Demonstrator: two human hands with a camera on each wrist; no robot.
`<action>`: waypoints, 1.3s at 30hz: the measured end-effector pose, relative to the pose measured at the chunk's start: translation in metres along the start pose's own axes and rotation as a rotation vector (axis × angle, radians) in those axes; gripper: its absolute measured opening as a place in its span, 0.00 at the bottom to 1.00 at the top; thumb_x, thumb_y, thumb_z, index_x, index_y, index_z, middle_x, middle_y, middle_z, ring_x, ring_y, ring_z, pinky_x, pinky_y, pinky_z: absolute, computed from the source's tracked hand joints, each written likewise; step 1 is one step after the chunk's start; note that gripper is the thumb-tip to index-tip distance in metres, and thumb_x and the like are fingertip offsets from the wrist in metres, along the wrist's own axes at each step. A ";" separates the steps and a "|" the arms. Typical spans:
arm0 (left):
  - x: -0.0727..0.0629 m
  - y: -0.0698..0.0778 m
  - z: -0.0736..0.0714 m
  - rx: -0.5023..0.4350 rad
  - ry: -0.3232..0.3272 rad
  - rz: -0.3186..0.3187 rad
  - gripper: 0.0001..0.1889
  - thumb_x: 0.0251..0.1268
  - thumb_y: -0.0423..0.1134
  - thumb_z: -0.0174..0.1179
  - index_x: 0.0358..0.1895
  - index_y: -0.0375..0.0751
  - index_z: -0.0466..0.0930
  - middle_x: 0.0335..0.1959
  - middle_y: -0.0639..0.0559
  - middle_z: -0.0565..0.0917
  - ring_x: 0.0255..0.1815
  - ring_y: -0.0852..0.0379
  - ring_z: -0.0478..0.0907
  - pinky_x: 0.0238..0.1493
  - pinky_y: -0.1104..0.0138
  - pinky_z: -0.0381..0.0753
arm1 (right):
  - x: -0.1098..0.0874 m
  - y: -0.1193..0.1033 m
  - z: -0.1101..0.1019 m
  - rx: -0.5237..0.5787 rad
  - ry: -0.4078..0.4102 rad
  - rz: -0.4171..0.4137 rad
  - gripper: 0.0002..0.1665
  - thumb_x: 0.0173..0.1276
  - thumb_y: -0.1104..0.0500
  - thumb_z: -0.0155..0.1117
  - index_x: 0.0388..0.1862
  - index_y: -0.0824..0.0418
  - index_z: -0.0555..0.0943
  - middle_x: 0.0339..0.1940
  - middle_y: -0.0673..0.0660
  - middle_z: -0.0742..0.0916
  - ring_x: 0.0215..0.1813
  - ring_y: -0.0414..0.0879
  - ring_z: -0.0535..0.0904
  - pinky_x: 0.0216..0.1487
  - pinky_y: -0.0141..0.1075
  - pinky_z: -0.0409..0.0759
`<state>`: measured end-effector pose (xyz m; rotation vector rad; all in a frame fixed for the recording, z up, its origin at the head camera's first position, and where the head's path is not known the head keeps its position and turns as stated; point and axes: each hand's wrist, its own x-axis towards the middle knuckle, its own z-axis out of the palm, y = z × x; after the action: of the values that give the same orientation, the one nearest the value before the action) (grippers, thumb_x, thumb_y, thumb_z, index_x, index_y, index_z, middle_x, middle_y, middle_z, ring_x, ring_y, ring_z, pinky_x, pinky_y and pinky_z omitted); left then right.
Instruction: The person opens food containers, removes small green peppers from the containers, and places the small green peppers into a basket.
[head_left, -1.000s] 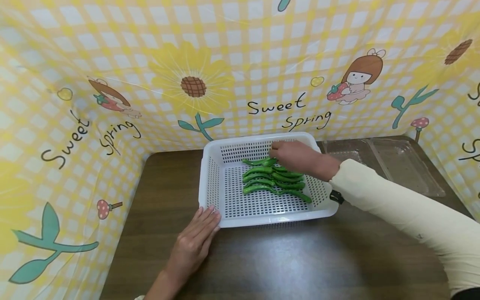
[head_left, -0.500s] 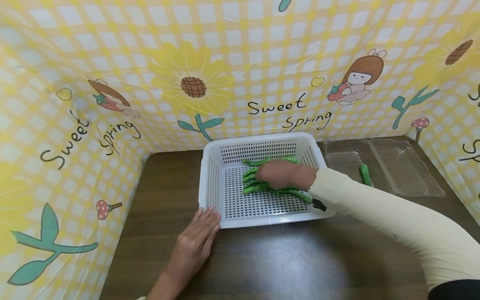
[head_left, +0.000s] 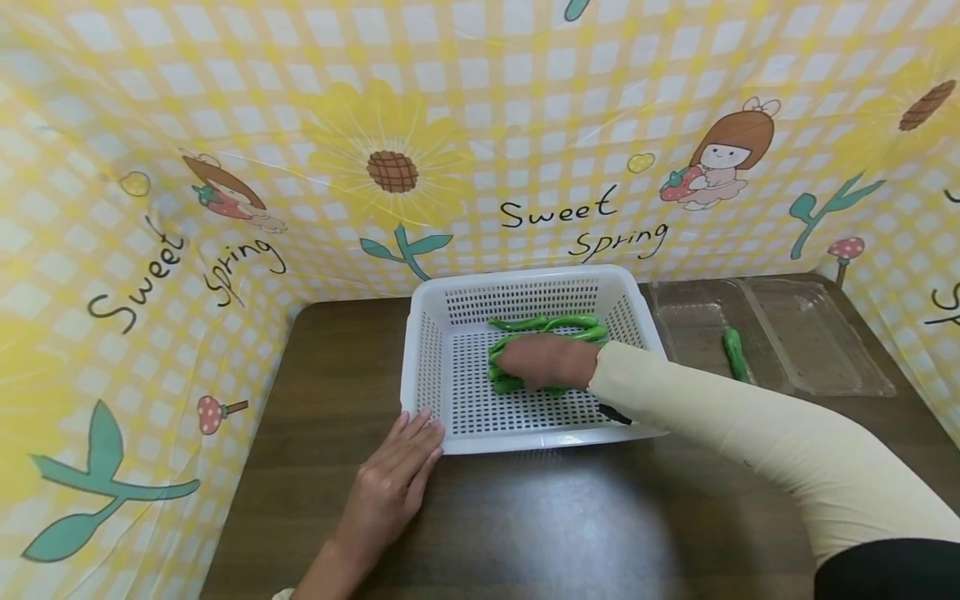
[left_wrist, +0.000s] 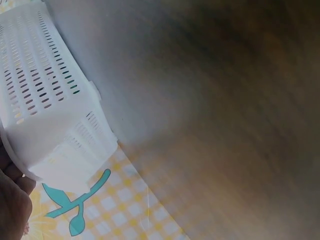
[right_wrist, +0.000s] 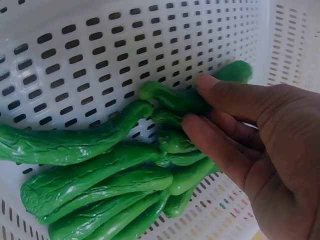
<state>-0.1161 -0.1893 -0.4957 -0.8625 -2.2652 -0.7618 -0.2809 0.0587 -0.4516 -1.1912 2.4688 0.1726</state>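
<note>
A white perforated plastic basket (head_left: 540,440) holds several glossy green peppers (head_left: 573,321). My right hand (head_left: 547,360) reaches down among them. In the right wrist view its thumb and fingers pinch a curved green pepper (right_wrist: 180,100) at the near side of the group; other peppers (right_wrist: 95,185) lie side by side on the basket floor. My left hand (head_left: 397,475) rests with straight fingers on the basket's front left corner. In the left wrist view, the left hand (left_wrist: 15,200) shows only partly, at the basket's rim.
Right of the basket stands a clear plastic tray (head_left: 817,333) with compartments. One green pepper (head_left: 735,354) lies in its left compartment. A yellow checked cloth (head_left: 510,125) hangs behind and beside the dark wooden table (head_left: 570,525).
My right hand has moved from the basket's back right down and left into the peppers. The pepper in the tray, earlier behind the sleeve, now shows. The left hand has stayed at the corner.
</note>
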 end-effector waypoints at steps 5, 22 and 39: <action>0.001 0.000 0.002 -0.009 -0.003 -0.001 0.17 0.81 0.41 0.54 0.55 0.32 0.86 0.53 0.38 0.88 0.59 0.41 0.86 0.76 0.55 0.74 | -0.004 0.007 -0.002 0.051 0.014 0.029 0.14 0.63 0.61 0.76 0.46 0.53 0.82 0.37 0.46 0.85 0.38 0.41 0.78 0.44 0.32 0.86; -0.001 0.002 0.001 0.002 0.020 -0.022 0.16 0.79 0.41 0.56 0.54 0.33 0.86 0.52 0.39 0.89 0.58 0.42 0.86 0.77 0.57 0.74 | -0.134 0.117 -0.016 -0.127 0.461 0.267 0.04 0.75 0.59 0.61 0.40 0.59 0.78 0.34 0.56 0.85 0.29 0.47 0.76 0.23 0.40 0.78; 0.000 0.000 0.004 -0.001 0.023 -0.015 0.16 0.80 0.42 0.55 0.54 0.33 0.87 0.52 0.39 0.89 0.58 0.42 0.86 0.75 0.57 0.75 | -0.214 0.190 0.083 -0.247 0.228 -0.009 0.21 0.47 0.75 0.80 0.37 0.55 0.87 0.40 0.51 0.87 0.42 0.46 0.84 0.41 0.43 0.90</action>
<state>-0.1173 -0.1864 -0.4979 -0.8337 -2.2540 -0.7753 -0.2828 0.3567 -0.4534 -1.3915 2.6993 0.3665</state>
